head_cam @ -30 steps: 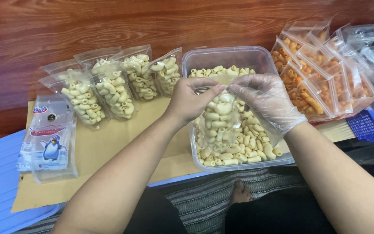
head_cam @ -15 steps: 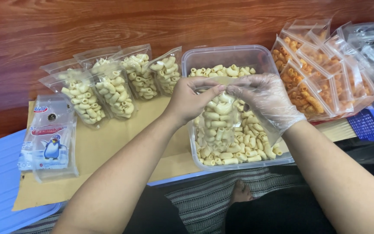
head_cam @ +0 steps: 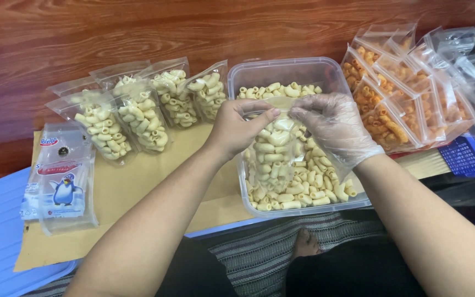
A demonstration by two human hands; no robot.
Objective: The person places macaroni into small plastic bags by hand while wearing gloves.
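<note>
Both hands hold a small clear zip bag [head_cam: 272, 154] filled with pale tube-shaped snacks over a clear plastic tub [head_cam: 281, 71]. My left hand [head_cam: 237, 127], bare, pinches the bag's top edge on the left. My right hand [head_cam: 333, 127], in a thin clear glove, pinches the same edge on the right. The tub beneath holds many loose pale snack pieces [head_cam: 309, 187]. The bag hangs upright with its lower part resting among them.
Several filled bags of the same pale snacks [head_cam: 141, 113] lie in a row left of the tub on brown paper [head_cam: 133, 187]. A pack of empty bags with a penguin picture [head_cam: 61, 181] lies at the left. Bags of orange snacks [head_cam: 399, 93] lean at the right, by a blue basket [head_cam: 474, 157].
The bag has been lifted a little and my fingers have slid along its top edge. Both hands stay over the tub.
</note>
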